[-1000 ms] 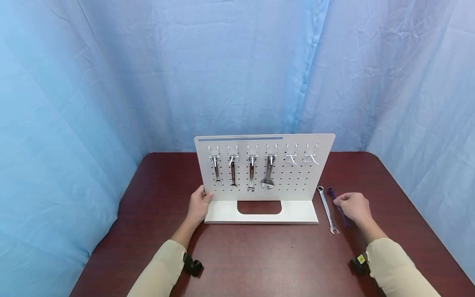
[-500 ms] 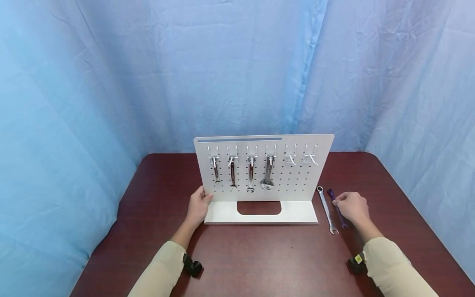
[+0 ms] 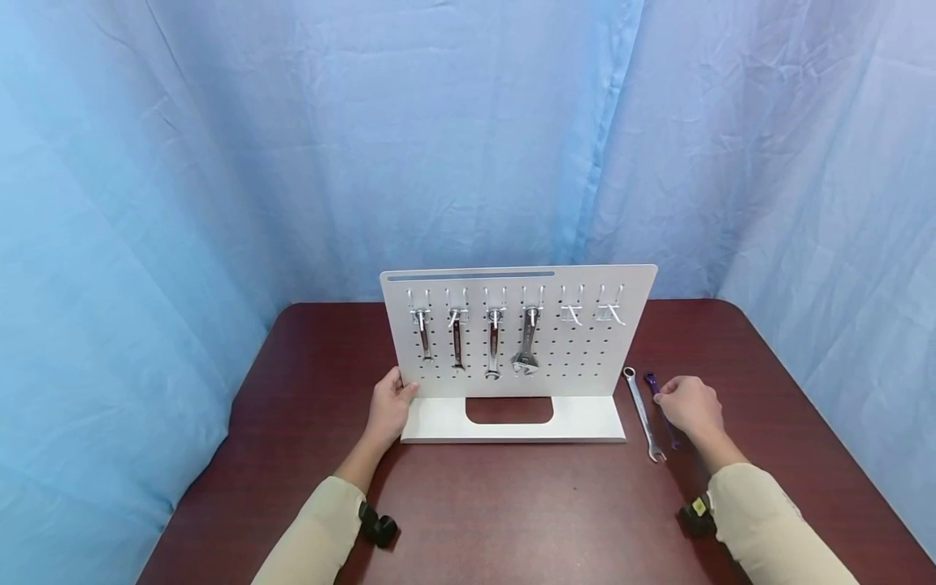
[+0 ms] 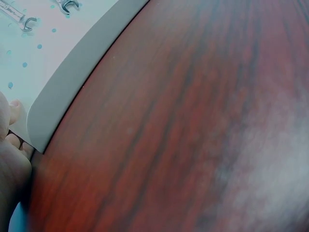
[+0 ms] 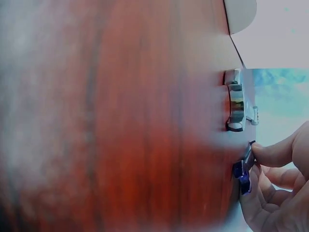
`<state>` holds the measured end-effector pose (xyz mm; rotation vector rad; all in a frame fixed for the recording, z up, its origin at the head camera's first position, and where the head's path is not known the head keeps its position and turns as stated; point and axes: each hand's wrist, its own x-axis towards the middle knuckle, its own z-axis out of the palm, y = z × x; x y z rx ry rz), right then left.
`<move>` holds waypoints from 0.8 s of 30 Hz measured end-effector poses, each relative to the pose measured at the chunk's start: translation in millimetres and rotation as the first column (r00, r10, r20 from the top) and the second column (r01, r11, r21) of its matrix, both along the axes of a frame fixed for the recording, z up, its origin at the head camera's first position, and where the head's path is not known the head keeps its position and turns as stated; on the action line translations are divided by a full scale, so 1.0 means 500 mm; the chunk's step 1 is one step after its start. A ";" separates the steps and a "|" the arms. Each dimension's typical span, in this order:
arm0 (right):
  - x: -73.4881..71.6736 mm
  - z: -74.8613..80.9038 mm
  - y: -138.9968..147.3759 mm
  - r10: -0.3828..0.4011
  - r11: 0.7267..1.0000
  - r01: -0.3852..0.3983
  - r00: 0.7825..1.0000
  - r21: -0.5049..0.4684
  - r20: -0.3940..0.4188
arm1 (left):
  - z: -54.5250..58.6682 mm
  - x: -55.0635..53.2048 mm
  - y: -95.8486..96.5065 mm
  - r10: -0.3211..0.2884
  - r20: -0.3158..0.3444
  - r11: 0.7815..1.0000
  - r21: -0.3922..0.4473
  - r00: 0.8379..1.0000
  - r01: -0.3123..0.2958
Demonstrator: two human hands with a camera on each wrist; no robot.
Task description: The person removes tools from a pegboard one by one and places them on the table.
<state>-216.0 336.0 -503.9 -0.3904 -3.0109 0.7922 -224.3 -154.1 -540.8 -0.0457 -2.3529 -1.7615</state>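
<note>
A white pegboard stand [image 3: 585, 357] is upright on the table, and my left hand [image 3: 387, 405] grips its lower left edge, thumb on the front face. To the right of the board, my right hand [image 3: 691, 402] pinches a purple wrench [image 5: 241, 174] between thumb and fingers. The wrench lies along the tabletop, its middle partly covered by the fingers in the head view. Just left of it lies a silver combination wrench [image 3: 640, 414], parallel and untouched. On the board's hooks hang several tools, among them an adjustable wrench [image 3: 526, 345] and a silver wrench [image 3: 493, 349].
Two bare hooks, one inner [image 3: 572, 310] and one outer hook [image 3: 610, 310], sit at the board's right. The dark red wooden table [image 3: 504, 504] extends around the stand. Blue curtains [image 3: 453, 138] enclose the back and sides.
My right hand has shifted slightly left, and the purple wrench's lower end has swung a little left with it. The left hand stays on the board.
</note>
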 end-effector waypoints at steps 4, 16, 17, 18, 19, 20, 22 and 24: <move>0.000 0.000 -0.002 -0.010 1.000 0.010 1.000 0.006 -0.001 | 0.001 0.000 0.000 0.004 0.003 1.000 0.001 1.000 -0.004; 0.005 -0.002 -0.001 -0.043 0.999 0.041 0.997 -0.029 -0.071 | 0.003 0.001 0.004 -0.007 0.007 1.000 0.018 1.000 0.007; 0.006 0.000 -0.005 -0.042 0.999 0.039 0.994 -0.034 -0.099 | 0.002 0.001 0.004 -0.007 0.007 1.000 0.019 1.000 0.007; 0.008 0.004 -0.011 -0.040 0.998 0.035 0.991 -0.045 -0.128 | 0.002 0.001 0.004 -0.006 0.006 1.000 0.016 1.000 0.006; 0.009 0.008 -0.019 -0.037 0.998 0.028 0.986 -0.055 -0.160 | 0.002 0.001 0.004 -0.005 0.006 1.000 0.015 1.000 0.005; 0.010 0.014 -0.029 -0.033 0.998 0.020 0.980 -0.066 -0.197 | 0.001 0.001 0.003 -0.005 0.006 1.000 0.014 1.000 0.005; 0.013 0.029 -0.053 -0.022 0.995 -0.004 0.964 -0.098 -0.266 | 0.001 0.001 0.002 -0.005 0.003 1.000 0.012 1.000 0.005; 0.018 0.045 -0.081 -0.018 0.989 -0.030 0.947 -0.142 -0.319 | 0.003 0.001 0.001 -0.005 0.004 1.000 0.010 1.000 0.005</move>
